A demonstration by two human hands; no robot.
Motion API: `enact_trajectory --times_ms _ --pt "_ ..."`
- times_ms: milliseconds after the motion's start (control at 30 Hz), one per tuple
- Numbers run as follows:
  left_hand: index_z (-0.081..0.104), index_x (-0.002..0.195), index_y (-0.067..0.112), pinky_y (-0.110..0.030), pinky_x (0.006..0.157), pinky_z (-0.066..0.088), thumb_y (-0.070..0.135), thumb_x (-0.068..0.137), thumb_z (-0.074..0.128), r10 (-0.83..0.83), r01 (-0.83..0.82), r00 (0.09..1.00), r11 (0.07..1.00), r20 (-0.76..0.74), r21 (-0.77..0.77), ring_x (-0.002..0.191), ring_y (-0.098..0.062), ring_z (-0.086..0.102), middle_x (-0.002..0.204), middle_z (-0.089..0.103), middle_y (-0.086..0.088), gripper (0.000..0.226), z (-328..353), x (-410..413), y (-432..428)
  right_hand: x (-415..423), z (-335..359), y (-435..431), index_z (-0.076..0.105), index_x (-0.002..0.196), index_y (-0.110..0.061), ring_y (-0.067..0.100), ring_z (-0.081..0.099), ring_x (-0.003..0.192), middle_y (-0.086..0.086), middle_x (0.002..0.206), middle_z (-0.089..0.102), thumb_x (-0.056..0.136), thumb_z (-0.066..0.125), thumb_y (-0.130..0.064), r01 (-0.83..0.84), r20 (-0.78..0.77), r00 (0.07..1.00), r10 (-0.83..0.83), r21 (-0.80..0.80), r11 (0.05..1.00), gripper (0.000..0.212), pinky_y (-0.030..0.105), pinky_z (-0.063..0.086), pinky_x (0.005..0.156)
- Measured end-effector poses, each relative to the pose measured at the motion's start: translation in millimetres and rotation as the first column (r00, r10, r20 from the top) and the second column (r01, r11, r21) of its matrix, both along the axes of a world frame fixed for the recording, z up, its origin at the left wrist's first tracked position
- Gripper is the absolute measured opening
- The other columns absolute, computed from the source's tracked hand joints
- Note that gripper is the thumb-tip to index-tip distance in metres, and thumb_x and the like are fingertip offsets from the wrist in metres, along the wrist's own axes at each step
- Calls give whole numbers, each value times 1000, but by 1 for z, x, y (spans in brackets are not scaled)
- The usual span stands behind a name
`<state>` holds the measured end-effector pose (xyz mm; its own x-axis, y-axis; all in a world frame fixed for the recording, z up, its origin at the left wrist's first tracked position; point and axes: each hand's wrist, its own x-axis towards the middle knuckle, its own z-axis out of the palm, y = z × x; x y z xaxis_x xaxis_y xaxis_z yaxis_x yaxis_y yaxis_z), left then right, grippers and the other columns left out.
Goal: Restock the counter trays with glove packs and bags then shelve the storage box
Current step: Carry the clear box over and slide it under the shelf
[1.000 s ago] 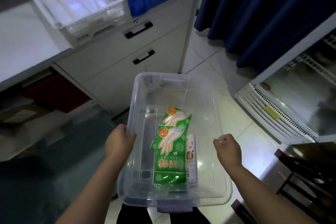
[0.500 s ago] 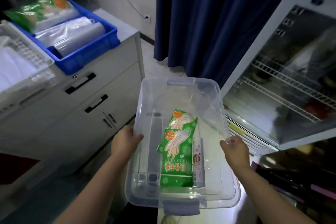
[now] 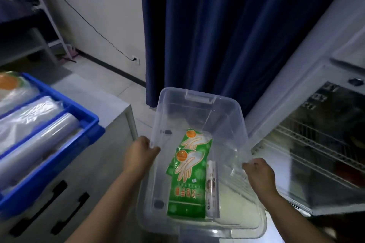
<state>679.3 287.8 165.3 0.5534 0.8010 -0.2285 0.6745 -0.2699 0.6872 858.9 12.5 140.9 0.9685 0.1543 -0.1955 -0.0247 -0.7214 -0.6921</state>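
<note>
Both hands are on the clear storage box [image 3: 199,98], held up off the floor in front of the person. The left hand [image 3: 139,154] has its fingers wrapped over the rim at nine o'clock, and the right hand [image 3: 258,173] is curled tight on the opposite rim at three. Inside, two green glove packs [image 3: 187,183] lie overlapped on the bottom, the under one poking out toward twelve. A slim white roll [image 3: 211,183] lies against their three o'clock edge. At nine o'clock of the box, the blue tray [image 3: 92,122] sits on the grey cabinet [image 3: 94,173], loaded with plastic bag rolls [image 3: 45,134]. There's a navy curtain [image 3: 217,35] at twelve and a glass-door fridge [image 3: 320,144] at three.
</note>
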Motion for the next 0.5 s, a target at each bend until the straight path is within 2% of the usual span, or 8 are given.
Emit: enact_trajectory --times_ms 100,200,267,400,500 --pt "59 84 8 -30 56 40 28 77 69 22 -23 999 998 28 50 70 -26 56 77 62 -7 23 15 42 39 41 10 41 56 78 2 20 48 60 11 70 56 83 63 -14 -5 -6 1000 6 49 999 18 27 35 54" --pt "55 83 13 -28 50 29 31 77 69 29 -30 1000 994 12 105 69 -23 52 77 58 -4 23 24 83 77 91 10 85 51 68 -4 20 48 59 6 64 53 83 63 -13 -15 -15 1000 16 53 998 21 29 35 55" --pt "56 84 13 -29 53 31 33 77 69 50 -49 999 990 -5 130 70 -23 53 78 59 -4 25 24 110 102 127 7 119 47 62 -10 17 46 55 3 59 50 82 62 -11 -47 -21 999 49 54 997 25 27 34 53" --pt "57 87 11 -34 64 48 33 80 68 129 -124 991 982 -30 144 75 -27 57 80 62 -7 25 20 153 147 201 1 190 37 53 -22 12 39 48 -5 51 42 79 67 -15 -182 -40 982 185 63 981 40 26 29 49" --pt "57 86 8 -35 68 48 32 80 69 212 -200 974 969 -79 142 78 -31 59 83 64 -12 27 23 177 181 253 4 245 42 56 -19 13 45 50 -3 54 49 80 67 -19 -265 -57 962 268 51 963 34 26 34 48"
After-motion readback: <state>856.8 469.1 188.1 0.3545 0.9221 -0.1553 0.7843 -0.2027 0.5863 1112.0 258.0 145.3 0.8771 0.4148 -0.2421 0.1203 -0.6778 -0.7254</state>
